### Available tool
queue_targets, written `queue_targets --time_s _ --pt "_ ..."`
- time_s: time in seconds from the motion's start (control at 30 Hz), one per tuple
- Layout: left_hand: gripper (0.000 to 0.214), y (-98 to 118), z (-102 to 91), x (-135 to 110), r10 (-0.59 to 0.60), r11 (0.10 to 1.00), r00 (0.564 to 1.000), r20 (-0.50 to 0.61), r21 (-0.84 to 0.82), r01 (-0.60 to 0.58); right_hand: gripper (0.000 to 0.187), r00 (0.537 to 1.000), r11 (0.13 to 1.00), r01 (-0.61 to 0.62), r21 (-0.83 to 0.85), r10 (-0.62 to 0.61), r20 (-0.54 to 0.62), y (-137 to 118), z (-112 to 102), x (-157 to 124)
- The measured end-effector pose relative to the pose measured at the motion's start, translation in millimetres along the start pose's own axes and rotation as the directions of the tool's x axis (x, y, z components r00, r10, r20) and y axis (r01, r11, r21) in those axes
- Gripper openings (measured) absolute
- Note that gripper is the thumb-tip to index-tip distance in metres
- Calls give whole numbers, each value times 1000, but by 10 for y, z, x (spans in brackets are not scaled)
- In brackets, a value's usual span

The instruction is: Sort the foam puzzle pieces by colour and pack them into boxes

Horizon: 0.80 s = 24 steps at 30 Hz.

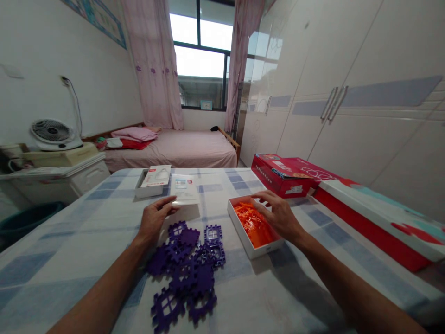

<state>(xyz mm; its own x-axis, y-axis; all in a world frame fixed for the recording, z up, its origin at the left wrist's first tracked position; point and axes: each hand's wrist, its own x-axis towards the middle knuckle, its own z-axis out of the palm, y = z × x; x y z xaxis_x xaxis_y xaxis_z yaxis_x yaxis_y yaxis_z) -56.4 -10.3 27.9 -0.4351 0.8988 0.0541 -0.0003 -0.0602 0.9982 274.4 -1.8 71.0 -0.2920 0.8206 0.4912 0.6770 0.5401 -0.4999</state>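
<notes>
My left hand point(156, 218) is at the near left corner of a white printed booklet point(184, 189), thumb and fingers closed on its edge. The booklet's near edge looks slightly raised, with a shadow below it. My right hand point(278, 212) is over the right side of a white open box point(243, 241), its fingers curved and apart. Many small orange plastic pieces point(253, 225) fill that box. Between my forearms lies a loose heap of purple interlocking plastic tiles point(184, 273), some solid and some with window-like openings.
A small white box point(153, 181) with a printed card stands at the far left of the checked tablecloth point(86, 250). Red boxes point(281, 174) and a long white-and-red carton point(382, 218) line the right side. Beyond are a bed point(194, 146) and a fan point(52, 132).
</notes>
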Motion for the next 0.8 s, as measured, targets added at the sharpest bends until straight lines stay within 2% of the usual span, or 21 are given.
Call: queue_targets --time_s 0.13,0.23,0.33,0.47,0.57,0.63,0.7,0.8 --pt "49 270 120 -191 -14 981 996 86 -189 30 29 997 985 -69 155 64 41 -370 -157 -177" --pt "46 450 282 -431 -51 965 981 186 -245 96 41 990 960 -132 247 118 73 -525 -171 -319" --pt "43 549 513 -732 -82 954 947 310 -250 164 51 979 899 -205 386 192 72 -558 -104 -448" --pt "43 570 849 -1134 -89 955 881 465 -211 208 57 938 734 -301 609 344 48 -542 -10 -602" --pt "44 547 1041 -1357 -76 972 840 537 -148 183 66 874 635 -398 662 482 63 -513 -18 -682" --pt "45 505 1119 -1438 -46 988 819 572 -94 122 69 843 597 -439 671 532 78 -463 -54 -706" --pt "46 435 1157 -1464 -8 997 796 606 -55 52 70 835 619 -447 646 549 52 -384 -87 -707" --pt "48 305 1161 -1437 11 1000 774 633 -23 4 65 853 726 -443 526 522 -3 -243 -91 -684"
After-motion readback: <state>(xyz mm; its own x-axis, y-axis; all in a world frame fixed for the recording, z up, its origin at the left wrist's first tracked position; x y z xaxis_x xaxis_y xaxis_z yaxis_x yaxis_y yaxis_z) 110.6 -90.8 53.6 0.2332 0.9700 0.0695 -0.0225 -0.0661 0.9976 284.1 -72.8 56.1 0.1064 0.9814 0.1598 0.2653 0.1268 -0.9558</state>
